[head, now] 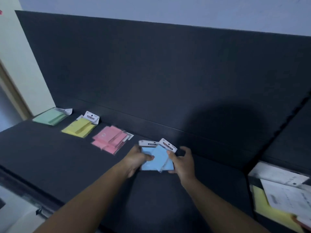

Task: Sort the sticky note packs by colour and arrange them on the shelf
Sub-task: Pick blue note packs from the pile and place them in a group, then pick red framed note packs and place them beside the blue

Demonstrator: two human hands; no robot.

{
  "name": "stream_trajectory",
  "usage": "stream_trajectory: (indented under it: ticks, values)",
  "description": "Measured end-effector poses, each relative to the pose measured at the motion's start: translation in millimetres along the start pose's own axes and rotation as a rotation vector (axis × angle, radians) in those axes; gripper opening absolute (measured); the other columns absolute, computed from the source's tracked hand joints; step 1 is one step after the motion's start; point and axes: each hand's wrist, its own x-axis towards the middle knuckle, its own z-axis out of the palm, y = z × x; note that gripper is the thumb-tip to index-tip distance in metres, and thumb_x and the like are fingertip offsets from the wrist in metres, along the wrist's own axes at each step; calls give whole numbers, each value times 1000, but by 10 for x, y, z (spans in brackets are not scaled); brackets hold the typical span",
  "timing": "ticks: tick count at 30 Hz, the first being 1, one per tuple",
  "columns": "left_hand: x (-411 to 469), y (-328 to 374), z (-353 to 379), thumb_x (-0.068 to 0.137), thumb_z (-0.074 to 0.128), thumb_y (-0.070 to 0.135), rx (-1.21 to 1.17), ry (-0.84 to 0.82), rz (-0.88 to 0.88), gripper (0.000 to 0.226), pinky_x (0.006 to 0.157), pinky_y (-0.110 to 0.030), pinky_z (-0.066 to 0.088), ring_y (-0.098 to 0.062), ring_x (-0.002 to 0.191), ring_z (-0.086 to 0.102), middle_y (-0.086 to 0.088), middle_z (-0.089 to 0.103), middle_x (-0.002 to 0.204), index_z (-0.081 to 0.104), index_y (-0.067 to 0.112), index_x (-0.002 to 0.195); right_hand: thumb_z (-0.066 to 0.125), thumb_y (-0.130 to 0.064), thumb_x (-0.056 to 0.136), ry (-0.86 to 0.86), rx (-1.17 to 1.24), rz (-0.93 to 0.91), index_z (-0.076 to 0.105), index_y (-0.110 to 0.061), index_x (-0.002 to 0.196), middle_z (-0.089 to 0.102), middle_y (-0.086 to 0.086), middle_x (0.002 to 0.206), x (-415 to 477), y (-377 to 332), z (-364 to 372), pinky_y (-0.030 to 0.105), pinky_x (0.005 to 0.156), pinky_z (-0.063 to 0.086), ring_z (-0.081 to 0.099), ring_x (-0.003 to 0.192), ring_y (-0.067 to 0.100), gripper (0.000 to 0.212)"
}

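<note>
As they hover over the black shelf, the left hand and right hand both pinch pale-blue wrapped sticky note packs.

I am watching through one wide-angle camera worn on the head, and it is facing forward and down onto the dark shelf. It is sitting close: both forearms are reaching in from the bottom edge, with the left hand and right hand holding the blue packs just below centre. The back panel is filling the upper half, slanting across.
</note>
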Motion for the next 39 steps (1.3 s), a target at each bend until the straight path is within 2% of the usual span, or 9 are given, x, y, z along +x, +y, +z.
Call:
stream_trajectory:
  ticks: [2, 5, 10, 13, 19, 25, 30, 35, 39]
  values:
    - [115, -24, -40, 76, 64, -13, 10, 94, 40, 63, 79, -40, 54, -25, 97, 61, -13, 58, 115, 35, 0, 130, 63, -31, 86, 84, -266, -112, 42, -16, 121, 66, 10, 79, 31, 42, 115, 33, 49, 52, 66, 66, 26, 44]
    - [202, -91, -85, 76, 66, -11, 14, 102, 122, 74, 64, -22, 49, -12, 87, 56, -7, 50, 113, 28, 7, 136, 45, -48, 92, 217, -750, -242, 40, -22, 125, 69, 4, 90, 44, 136, 262, 34, 71, 46, 65, 86, 27, 42]
    - [317, -239, -187, 79, 68, 0, 231, 59, 315, 57, 89, -26, 45, -17, 110, 54, -7, 53, 123, 41, 18, 126, 30, -52, 96, 249, -1047, -289, 31, -25, 136, 67, 5, 105, 113, 158, 404, 32, 74, 43, 63, 94, 25, 49]
    - [369, -293, -172, 81, 65, 9, 433, 56, 323, 77, 99, -17, 28, -18, 127, 35, -6, 34, 134, 23, 17, 146, 27, -53, 96, 259, -1129, -282, 29, -24, 138, 67, 6, 104, 146, 152, 439, 33, 72, 44, 63, 92, 25, 51]
    - [373, -352, -137, 82, 66, 21, 581, 90, 380, 88, 117, -30, 10, -18, 143, 6, -3, 8, 156, 9, 13, 149, 27, -55, 96, 160, -1148, -252, 23, -20, 142, 65, 7, 107, 184, 46, 446, 31, 68, 42, 62, 93, 23, 59]
    - [329, -335, -136, 84, 64, 23, 635, 143, 546, 71, 114, -37, 22, -21, 137, 23, -9, 33, 146, 29, 5, 143, 35, -49, 96, 72, -872, -272, 19, -21, 144, 61, 5, 114, -96, 123, 400, 31, 80, 47, 59, 98, 22, 58]
    - [290, -298, -101, 89, 58, 29, 873, 206, 701, 57, 114, -37, 11, -28, 140, 18, -13, 29, 150, 39, 5, 138, 47, -39, 95, 8, -674, -299, 27, -17, 143, 56, 3, 110, -403, 185, 216, 27, 95, 37, 46, 107, 18, 57]
    - [13, -169, 334, 92, 54, 23, 894, -24, 976, 43, 111, -36, 12, -27, 139, 23, -10, 38, 146, 48, 5, 130, 42, -44, 95, 126, -817, -274, 41, -18, 136, 56, 2, 121, -771, 203, -316, 37, 101, 36, 48, 113, 17, 49]
    - [-324, -205, 867, 94, 51, 27, 844, -286, 1019, 41, 109, -32, 16, -23, 133, 30, -8, 49, 136, 47, 9, 131, 47, -38, 95, 326, -897, -174, 51, -16, 126, 54, 4, 122, -1154, 258, -883, 35, 98, 37, 47, 116, 22, 38]
